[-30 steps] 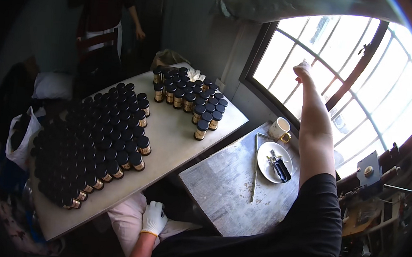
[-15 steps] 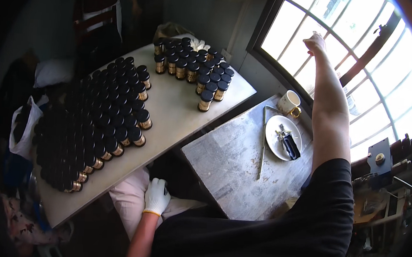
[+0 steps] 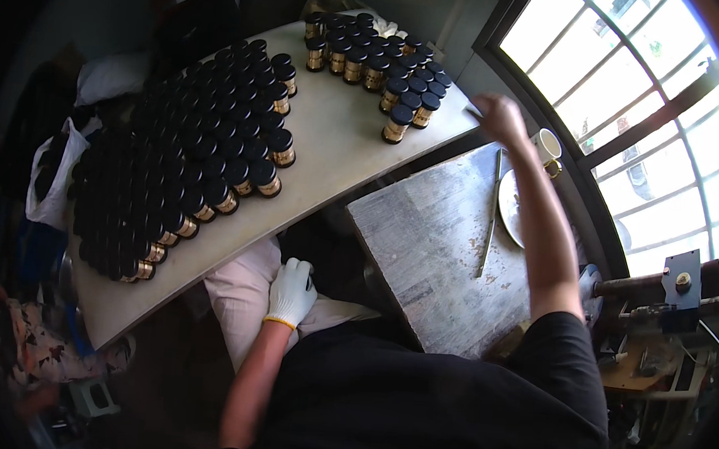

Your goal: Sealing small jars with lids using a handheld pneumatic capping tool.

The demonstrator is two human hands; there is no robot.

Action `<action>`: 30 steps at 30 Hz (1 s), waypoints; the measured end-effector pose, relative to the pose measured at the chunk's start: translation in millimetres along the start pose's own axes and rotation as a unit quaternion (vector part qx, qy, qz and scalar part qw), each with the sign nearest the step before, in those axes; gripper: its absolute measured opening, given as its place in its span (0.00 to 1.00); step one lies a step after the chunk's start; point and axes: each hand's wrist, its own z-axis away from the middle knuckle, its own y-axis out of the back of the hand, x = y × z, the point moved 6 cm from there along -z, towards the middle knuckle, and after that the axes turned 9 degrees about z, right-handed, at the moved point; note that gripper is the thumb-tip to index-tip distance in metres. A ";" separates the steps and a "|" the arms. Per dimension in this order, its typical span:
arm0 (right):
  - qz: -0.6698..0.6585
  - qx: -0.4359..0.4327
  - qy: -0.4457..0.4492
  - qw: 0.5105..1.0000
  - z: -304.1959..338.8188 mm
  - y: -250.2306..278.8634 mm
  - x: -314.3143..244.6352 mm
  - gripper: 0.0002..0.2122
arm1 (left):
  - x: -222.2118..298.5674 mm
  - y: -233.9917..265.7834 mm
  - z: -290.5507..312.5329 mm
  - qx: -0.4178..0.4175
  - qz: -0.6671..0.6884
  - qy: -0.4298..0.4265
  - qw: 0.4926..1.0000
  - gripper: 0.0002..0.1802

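My left hand, in a white knit glove with a yellow cuff edge, rests on my lap over pale pink trousers. Its fingers are curled round a small dark thing that I cannot make out. Bare and closed, my right hand is held out over the gap by the white table's right corner, near a white mug. A small dark tip shows at its fingers; what it belongs to is unclear. My right forearm hides much of a white plate and whatever lies on it.
Many black-lidded jars with gold labels crowd the white table; a smaller group stands at its far end. A thin metal rod lies on the worn grey table. A barred window and machine parts are at right.
My right hand has come down and left from in front of the window to near the white table's corner. The view has shifted, and my left hand stays on my lap.
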 end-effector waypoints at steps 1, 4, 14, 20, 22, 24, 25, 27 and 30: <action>-0.021 -0.064 -0.053 0.996 23.7 -10.1 -31.9 0.21 | 0.9 -3.0 -1.1 -0.002 -0.006 -0.005 1.000 0.12; -0.088 0.084 0.002 0.993 71.7 -33.0 -74.5 0.19 | 2.9 -2.0 -4.1 -0.005 0.010 -0.006 1.000 0.11; -0.090 0.007 0.026 0.996 99.3 -66.5 -112.8 0.16 | -3.7 -2.5 11.0 -0.001 -0.005 -0.013 1.000 0.11; -0.177 0.143 -0.006 0.974 114.1 -25.4 -123.4 0.12 | 0.6 3.5 16.9 0.010 -0.007 -0.047 0.999 0.12; -0.058 -0.047 0.038 0.996 103.5 -58.3 -134.2 0.15 | -1.7 6.6 17.3 0.021 0.014 -0.044 0.999 0.13; -0.091 -0.123 -0.038 0.988 92.7 -67.9 -136.9 0.17 | -10.7 4.1 13.9 0.034 0.025 -0.035 0.998 0.11; -0.113 -0.082 0.030 0.990 89.0 -70.4 -135.1 0.18 | -5.6 0.9 11.6 0.026 0.019 -0.044 0.999 0.11; 0.109 -0.138 0.128 0.976 63.2 -123.3 -92.0 0.18 | 14.8 -8.6 -9.7 0.022 0.021 -0.081 0.996 0.09; 0.005 -0.254 0.184 0.949 68.2 -62.6 -176.5 0.19 | -6.4 -1.7 7.7 0.020 0.015 -0.047 0.999 0.08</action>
